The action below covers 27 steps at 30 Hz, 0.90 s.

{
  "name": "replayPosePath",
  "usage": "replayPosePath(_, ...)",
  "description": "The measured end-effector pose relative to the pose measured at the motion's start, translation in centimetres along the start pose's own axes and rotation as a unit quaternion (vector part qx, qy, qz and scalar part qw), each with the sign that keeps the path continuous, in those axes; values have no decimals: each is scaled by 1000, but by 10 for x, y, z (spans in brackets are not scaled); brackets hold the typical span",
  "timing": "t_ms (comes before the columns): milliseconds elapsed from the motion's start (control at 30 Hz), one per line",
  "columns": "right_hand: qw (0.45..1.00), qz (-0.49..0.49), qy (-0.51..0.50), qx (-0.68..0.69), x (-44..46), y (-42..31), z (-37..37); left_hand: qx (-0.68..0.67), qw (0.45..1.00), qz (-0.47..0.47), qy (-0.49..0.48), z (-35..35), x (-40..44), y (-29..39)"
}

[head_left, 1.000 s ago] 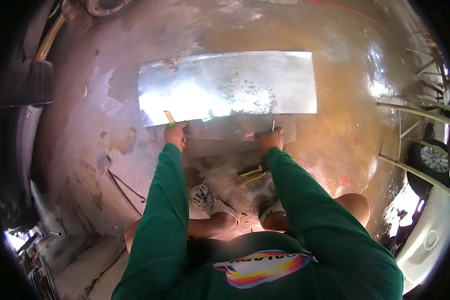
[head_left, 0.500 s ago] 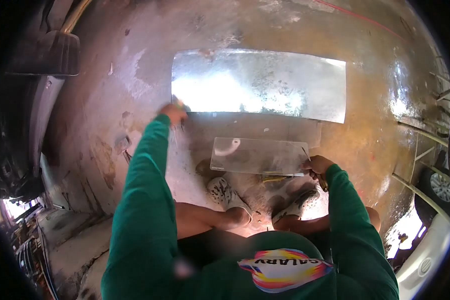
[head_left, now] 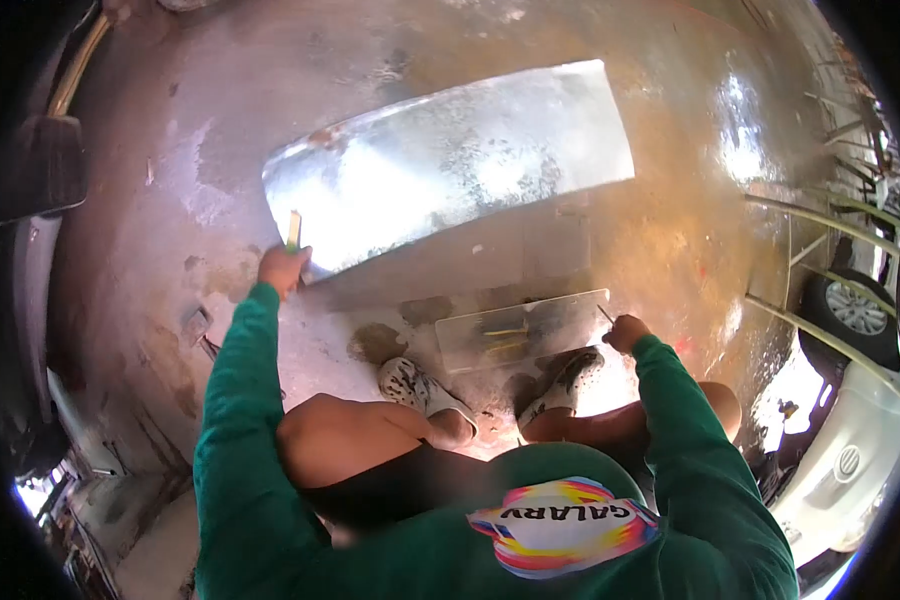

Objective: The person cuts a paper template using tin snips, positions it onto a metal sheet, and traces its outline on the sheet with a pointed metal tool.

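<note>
Shiny sheet past the shoes, L hand at near corner.
L grip's round yellow tool; R hand grips thin stick nr clear sheet, yellow bits showing thru.

Single head-worn camera, wide fisheye. View looked forward and steeply down from above the person's green shirt, nearest at bottom; left hand and right hand sat mid-range, shiny sheet farther out, white car at right rim.
</note>
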State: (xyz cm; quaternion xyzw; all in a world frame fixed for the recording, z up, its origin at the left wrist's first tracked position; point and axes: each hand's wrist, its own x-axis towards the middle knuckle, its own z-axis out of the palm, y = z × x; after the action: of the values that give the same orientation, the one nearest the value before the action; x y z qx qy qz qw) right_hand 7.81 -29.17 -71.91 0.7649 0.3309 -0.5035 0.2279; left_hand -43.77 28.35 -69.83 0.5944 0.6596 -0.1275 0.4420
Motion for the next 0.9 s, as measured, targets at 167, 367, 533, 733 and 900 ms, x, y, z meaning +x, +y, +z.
replayPosePath(167, 998, 21, 49, 35, -13, -49, -31, -100, 995, 1, 14, 74, -68, -37)
replayPosePath(367, 984, -87, 90, 125, -59, -114, -75, 42, 927, -97, -360, 67, -110, -9)
replayPosePath(533, 978, -137, 65, 140, -71, -141, -81, 185, 947, 53, -257, 44, -99, 26)
replayPosePath(733, 964, -157, 9, 216, -60, -163, -67, 246, 917, 314, -17, 29, -47, 5)
replayPosePath(900, 934, -126, -45, 331, -49, -183, -45, 153, 956, -28, -250, 64, -73, 45)
